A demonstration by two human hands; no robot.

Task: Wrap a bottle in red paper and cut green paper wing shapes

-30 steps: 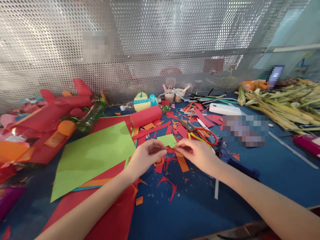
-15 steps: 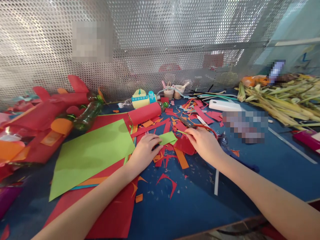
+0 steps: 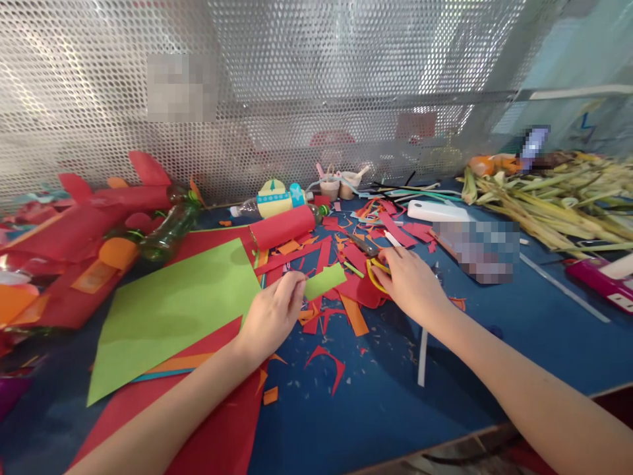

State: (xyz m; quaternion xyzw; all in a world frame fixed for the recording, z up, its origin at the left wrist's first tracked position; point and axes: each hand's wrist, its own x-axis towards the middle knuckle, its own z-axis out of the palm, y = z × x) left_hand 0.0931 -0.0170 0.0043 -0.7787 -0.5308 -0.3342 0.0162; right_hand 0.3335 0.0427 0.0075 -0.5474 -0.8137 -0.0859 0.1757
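My left hand (image 3: 271,316) pinches one end of a small green paper strip (image 3: 326,281), which points right over the scraps. My right hand (image 3: 413,280) is at a pair of scissors (image 3: 376,274), with its fingers curled around the yellow handles; the dark blades point away from me, over the pile. A thin green sliver (image 3: 353,269) lies between the strip and the scissors. Beneath both hands spread red and orange paper scraps (image 3: 354,313). Left of my left hand, a large green sheet (image 3: 178,310) rests on red paper (image 3: 198,422).
A red-wrapped bottle (image 3: 283,227) and a decorated bottle (image 3: 274,199) lie behind the scraps. Red paper-covered bottles (image 3: 89,218) crowd the left. At right are a white device (image 3: 438,211), dried husks (image 3: 558,198) and white strips (image 3: 564,287). A perforated metal panel (image 3: 297,86) rises behind.
My right hand has let go of the thin green sliver and taken hold of the scissors' handles. My left hand has turned its grip on the green strip.
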